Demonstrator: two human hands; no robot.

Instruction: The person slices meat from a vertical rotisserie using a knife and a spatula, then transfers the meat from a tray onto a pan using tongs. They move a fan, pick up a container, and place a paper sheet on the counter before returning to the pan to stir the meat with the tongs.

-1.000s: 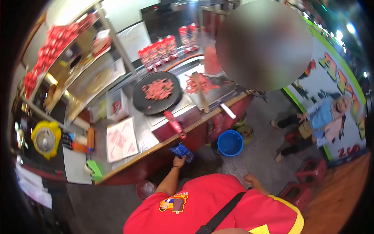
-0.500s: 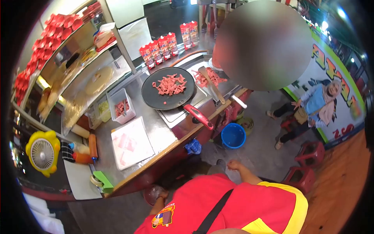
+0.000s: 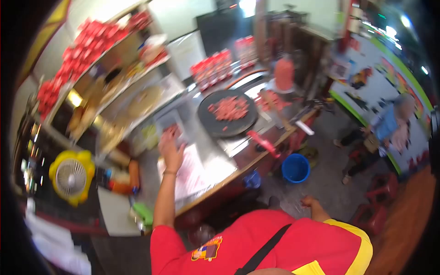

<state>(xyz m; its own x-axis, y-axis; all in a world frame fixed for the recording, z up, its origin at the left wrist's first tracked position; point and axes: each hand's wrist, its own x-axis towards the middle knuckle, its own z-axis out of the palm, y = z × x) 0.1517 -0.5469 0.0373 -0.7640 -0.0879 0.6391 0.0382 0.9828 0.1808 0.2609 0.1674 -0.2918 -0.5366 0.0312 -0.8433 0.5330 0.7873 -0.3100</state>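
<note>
My left hand (image 3: pixel 171 153) reaches over the counter to the near side of a clear plastic container (image 3: pixel 170 117) with red meat pieces in it. Its thumb stands apart from the fingers, and the fingertips are blurred against the meat. Low beside my body, my right hand (image 3: pixel 310 201) hangs away from the counter with loosely bent fingers and nothing visible in it. Meat strips (image 3: pixel 230 109) lie on a round black pan (image 3: pixel 213 129) with a red handle (image 3: pixel 265 143). Under my left forearm is a white board or sheet (image 3: pixel 195 172) with red stains.
More meat (image 3: pixel 273 100) and a spatula (image 3: pixel 276 110) lie right of the pan. Red cartons (image 3: pixel 211 69) line the counter's back. A yellow fan (image 3: pixel 72 177) stands left, a blue bucket (image 3: pixel 295 168) on the floor. A seated person (image 3: pixel 387 123) is at the right.
My left hand has risen from below the counter to the meat container. The head view has shifted, so the counter sits further right. My right hand still hangs low.
</note>
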